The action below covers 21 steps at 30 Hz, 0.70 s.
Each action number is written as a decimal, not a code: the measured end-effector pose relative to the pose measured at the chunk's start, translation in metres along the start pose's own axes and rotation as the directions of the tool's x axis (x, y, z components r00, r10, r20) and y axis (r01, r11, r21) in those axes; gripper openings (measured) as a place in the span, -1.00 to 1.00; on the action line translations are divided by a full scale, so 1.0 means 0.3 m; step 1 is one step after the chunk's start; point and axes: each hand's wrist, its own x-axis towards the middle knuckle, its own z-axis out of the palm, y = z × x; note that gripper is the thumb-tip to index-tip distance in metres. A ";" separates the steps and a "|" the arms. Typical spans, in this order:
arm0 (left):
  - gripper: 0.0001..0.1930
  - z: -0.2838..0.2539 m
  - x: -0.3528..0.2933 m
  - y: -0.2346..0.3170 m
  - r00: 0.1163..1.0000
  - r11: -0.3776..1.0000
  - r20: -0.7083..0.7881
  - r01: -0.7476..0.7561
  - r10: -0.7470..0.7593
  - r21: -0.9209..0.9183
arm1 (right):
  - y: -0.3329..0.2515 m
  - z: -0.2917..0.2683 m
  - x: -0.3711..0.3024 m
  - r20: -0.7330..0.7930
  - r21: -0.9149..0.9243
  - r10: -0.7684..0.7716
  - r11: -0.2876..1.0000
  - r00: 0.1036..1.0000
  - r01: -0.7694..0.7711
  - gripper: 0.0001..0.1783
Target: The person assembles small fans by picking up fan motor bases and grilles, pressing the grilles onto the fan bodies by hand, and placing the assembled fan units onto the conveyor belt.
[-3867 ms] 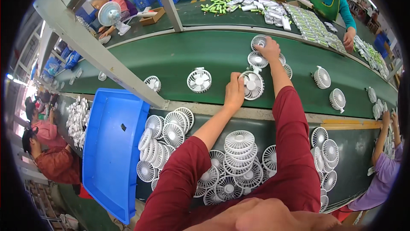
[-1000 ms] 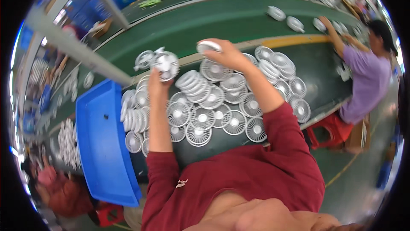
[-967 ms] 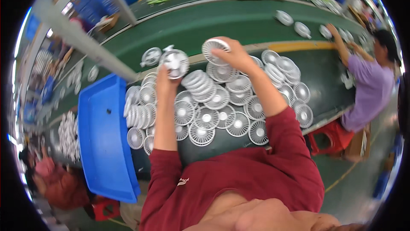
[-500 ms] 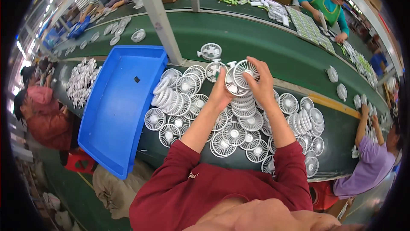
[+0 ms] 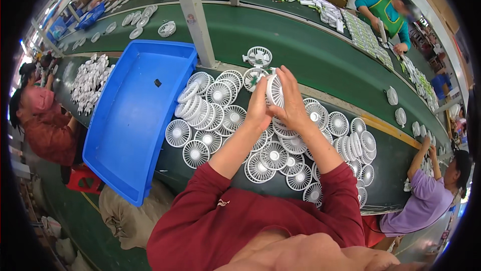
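Both my hands are pressed around a white round fan head (image 5: 274, 91), turned on its edge so its slatted grille faces right. My left hand (image 5: 257, 109) supports its left side, and my right hand (image 5: 292, 101) wraps over its right side, the palms nearly meeting below it. Fingers cover much of the fan head. Below and around my wrists lie many loose white grilles (image 5: 274, 155), spread and partly stacked on the green work surface. Just beyond my left fingertips is a fan piece with visible blades (image 5: 252, 77); another fan head (image 5: 259, 56) lies behind it on the belt.
A blue tray (image 5: 125, 125) holding a small black piece (image 5: 158, 83) stands at left. Beyond it is a heap of small white parts (image 5: 91, 83). A metal post (image 5: 193, 18) rises before the green conveyor belt (image 5: 310, 53). Co-workers sit left and right; another stands across.
My hands have closed together around the fan head. The grille, earlier facing up under my right fingers, now stands on edge against the other part. The view has shifted slightly.
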 end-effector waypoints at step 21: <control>-0.64 -0.055 0.307 0.132 0.808 -0.072 0.537 -0.537 0.241 0.841 | 0.388 -0.300 -0.092 -0.313 -0.524 0.416 0.674 0.854 -0.521 -0.35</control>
